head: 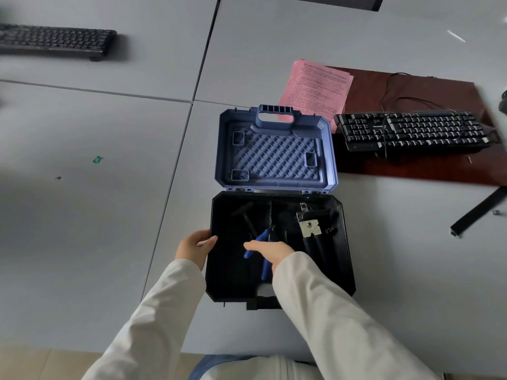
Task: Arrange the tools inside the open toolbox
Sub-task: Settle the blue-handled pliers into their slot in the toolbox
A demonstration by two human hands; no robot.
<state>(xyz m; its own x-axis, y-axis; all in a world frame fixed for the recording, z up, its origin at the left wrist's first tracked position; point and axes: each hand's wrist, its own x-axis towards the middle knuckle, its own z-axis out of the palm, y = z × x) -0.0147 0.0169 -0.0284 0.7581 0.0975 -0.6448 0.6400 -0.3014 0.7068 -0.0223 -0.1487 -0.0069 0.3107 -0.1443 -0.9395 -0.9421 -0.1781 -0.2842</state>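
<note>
The toolbox (pixel 279 242) lies open near the surface's (pixel 109 215) front edge, blue lid (pixel 275 149) folded back. The left hand (pixel 194 246) has its grip clamped on the box's left rim. The right hand (pixel 270 252) hovers inside, fingers loosely apart, just over the blue-handled pliers (pixel 260 242). A metal tool (pixel 311 226) lies to their right.

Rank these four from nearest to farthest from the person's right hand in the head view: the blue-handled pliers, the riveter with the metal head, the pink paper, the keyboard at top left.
1. Blue-handled pliers, directly under the right hand in the toolbox.
2. Riveter, in the toolbox's right part.
3. Pink paper, beyond the open lid.
4. Keyboard, far corner, top left.
</note>
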